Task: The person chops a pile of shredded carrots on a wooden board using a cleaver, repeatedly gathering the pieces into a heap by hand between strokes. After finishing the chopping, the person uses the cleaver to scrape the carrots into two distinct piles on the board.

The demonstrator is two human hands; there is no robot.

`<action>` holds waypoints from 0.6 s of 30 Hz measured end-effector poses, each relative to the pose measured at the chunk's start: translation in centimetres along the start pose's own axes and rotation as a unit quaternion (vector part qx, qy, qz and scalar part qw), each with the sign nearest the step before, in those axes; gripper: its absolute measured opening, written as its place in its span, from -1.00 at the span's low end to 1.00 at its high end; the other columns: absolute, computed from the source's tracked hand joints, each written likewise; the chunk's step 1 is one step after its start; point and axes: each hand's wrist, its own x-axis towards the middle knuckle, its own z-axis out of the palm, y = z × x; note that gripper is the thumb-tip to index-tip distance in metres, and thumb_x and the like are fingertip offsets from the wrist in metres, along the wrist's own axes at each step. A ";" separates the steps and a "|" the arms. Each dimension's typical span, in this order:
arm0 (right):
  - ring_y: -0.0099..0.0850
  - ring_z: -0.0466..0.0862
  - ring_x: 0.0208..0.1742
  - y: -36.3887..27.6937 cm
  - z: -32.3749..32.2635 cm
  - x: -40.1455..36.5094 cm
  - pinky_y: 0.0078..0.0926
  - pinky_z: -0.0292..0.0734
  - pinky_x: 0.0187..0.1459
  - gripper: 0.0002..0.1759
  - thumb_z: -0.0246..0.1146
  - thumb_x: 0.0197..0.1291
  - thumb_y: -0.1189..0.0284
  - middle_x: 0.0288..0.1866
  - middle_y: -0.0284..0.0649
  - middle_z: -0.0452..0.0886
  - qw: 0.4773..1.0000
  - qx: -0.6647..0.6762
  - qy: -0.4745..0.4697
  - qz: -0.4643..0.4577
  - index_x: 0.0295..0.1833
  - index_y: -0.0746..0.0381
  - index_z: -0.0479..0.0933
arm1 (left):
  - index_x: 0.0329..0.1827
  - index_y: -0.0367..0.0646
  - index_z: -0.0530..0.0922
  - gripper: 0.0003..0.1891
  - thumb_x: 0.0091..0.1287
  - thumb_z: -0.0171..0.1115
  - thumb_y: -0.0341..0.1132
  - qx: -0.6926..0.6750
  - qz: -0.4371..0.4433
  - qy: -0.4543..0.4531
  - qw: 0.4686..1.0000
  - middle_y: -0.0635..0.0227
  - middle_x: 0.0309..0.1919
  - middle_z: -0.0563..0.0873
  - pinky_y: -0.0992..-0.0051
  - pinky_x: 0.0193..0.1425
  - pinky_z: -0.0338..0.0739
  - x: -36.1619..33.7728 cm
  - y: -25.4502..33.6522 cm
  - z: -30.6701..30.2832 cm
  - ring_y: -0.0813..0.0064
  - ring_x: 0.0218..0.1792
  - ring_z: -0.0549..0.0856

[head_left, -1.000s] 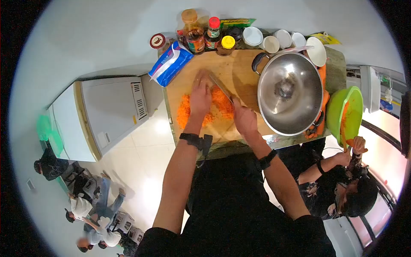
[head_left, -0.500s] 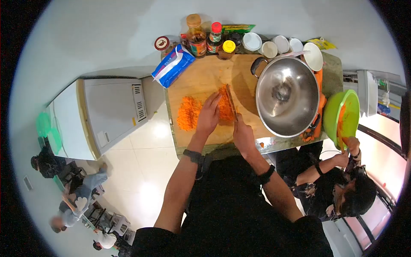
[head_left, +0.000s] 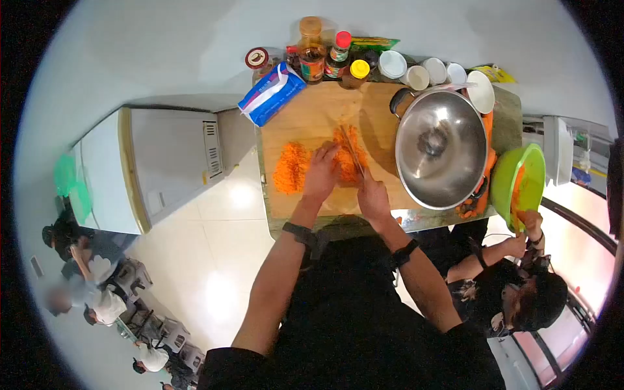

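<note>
My right hand (head_left: 374, 198) is closed around the handle of a kitchen knife (head_left: 353, 151). Its blade slants up and to the left, across a heap of finely cut orange carrot (head_left: 355, 170). My left hand (head_left: 322, 174) is close to the blade, its fingers stretched toward the heap's left side; the fingertips are partly hidden. A second pile of cut carrot (head_left: 290, 170) lies left of that hand. Both piles rest on a wooden cutting board (head_left: 318, 107).
Right of the board stands a large steel pot (head_left: 432, 146), beside whole carrots (head_left: 489, 166). A co-worker (head_left: 513, 279) handles carrot over a green bowl (head_left: 504, 179). Behind are sauce bottles (head_left: 312, 58), white cups (head_left: 434, 70) and a blue tissue pack (head_left: 272, 94).
The knife now leans more to the left, with more of its blade face showing. My view has shifted slightly. People in the lower left background appear in different places.
</note>
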 end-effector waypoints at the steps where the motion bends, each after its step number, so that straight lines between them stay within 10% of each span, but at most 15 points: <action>1: 0.28 0.62 -0.37 -0.4 -1.1 -0.5 0.22 0.49 -0.31 -0.65 0.08 0.41 0.41 -0.47 0.29 0.58 1.000 -0.005 -0.004 -0.002 0.24 0.28 0.38 | 0.32 -0.13 0.51 -0.55 0.34 0.24 -0.40 -0.004 -0.004 0.005 1.000 0.18 0.30 0.54 0.17 0.40 0.45 -0.1 0.3 -0.3 0.01 0.30 0.48; 18: 0.25 0.61 -0.43 0.3 -0.2 0.5 0.19 0.52 -0.34 -0.58 0.05 0.48 0.35 -0.51 0.27 0.57 0.999 -0.038 -0.001 -0.035 0.31 0.38 0.35 | 0.21 -0.12 0.59 -0.61 0.30 0.33 -0.38 0.056 -0.083 -0.002 0.995 0.12 0.19 0.57 0.15 0.27 0.57 -0.8 0.4 -0.9 0.06 0.23 0.55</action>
